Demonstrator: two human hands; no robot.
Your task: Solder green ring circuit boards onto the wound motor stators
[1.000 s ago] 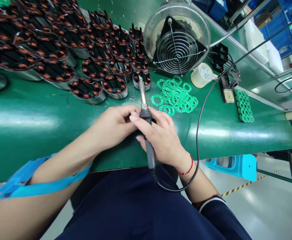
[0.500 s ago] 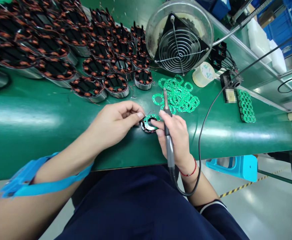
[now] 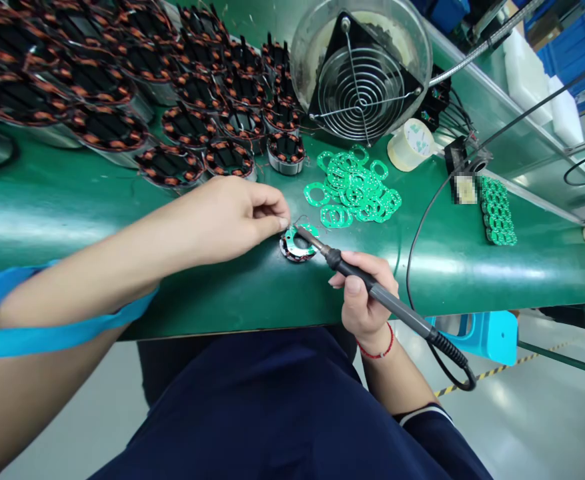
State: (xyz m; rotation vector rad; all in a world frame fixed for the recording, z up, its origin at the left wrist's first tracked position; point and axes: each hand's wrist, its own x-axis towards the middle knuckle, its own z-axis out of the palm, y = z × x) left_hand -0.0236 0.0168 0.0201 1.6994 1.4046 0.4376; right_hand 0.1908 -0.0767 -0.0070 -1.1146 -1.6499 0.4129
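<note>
A motor stator with a green ring-shaped circuit board on top lies on the bench before me. At its upper left edge my left hand pinches a thin wire, with thumb and forefinger pressed together; the fingertips partly hide it. My right hand is closed around the dark handle of a soldering iron. The iron slants to the upper left, and its tip is at the board, near my left fingertips. Whether the tip touches the wire I cannot tell.
Rows of wound stators fill the bench's back left. Behind the work lies a heap of green ring boards, with a fan and a tape roll beyond. A board panel lies right. The iron's cable runs across the right side.
The soldering iron has swung from upright to slanting, its tip now down at the board. My right hand has moved right and down, its finger off the board. My left hand stays pinched there.
</note>
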